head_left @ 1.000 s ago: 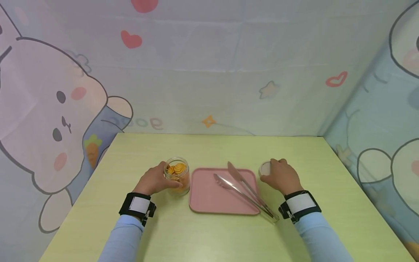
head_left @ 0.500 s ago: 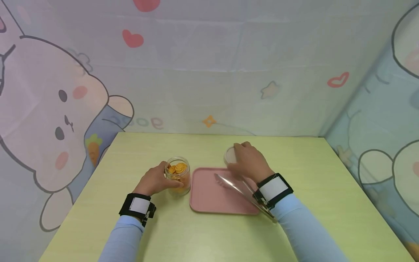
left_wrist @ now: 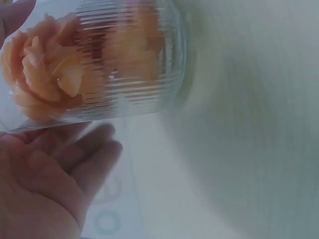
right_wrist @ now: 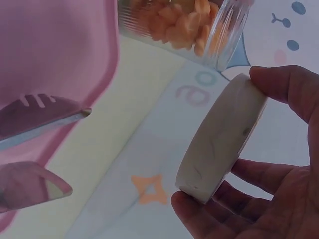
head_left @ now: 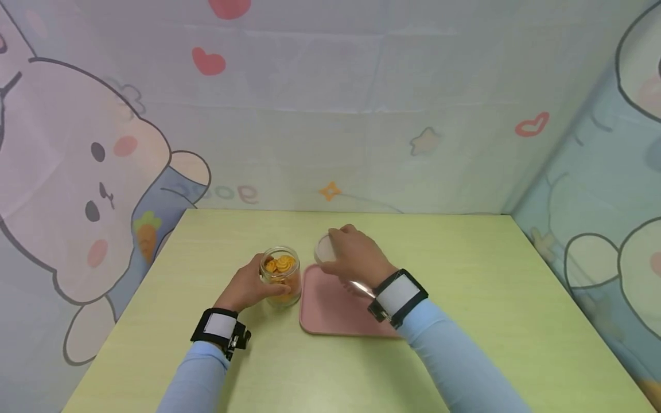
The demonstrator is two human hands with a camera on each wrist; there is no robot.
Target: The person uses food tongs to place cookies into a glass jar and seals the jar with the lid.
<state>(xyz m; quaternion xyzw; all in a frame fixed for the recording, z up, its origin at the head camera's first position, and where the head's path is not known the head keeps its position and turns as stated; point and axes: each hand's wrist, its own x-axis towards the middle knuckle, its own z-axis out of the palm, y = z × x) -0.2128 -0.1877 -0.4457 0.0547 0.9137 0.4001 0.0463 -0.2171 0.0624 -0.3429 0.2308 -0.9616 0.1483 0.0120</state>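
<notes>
A glass jar (head_left: 280, 277) of swirled orange cookies (head_left: 284, 263) stands lidless on the table, left of the pink tray. Around its near left side my left hand (head_left: 249, 285) curls, thumb in front; the left wrist view shows the ribbed glass (left_wrist: 134, 64) close up. My right hand (head_left: 360, 255) pinches a round white lid (head_left: 324, 250) by its edge, above the tray's far edge and right of the jar. Seen from the right wrist, the lid (right_wrist: 222, 139) is tilted between thumb and fingertips, apart from the jar.
The pink tray (head_left: 330, 315) lies on the pale yellow table (head_left: 268, 367). Metal tongs (head_left: 361, 288) rest on it, mostly hidden in the head view by my right arm; their two ends show in the right wrist view. A printed cloth (head_left: 320, 115) hangs behind the table.
My right hand has carried the white lid leftward from the tray's right side, over the tongs, toward the jar. My left hand has stayed at the jar.
</notes>
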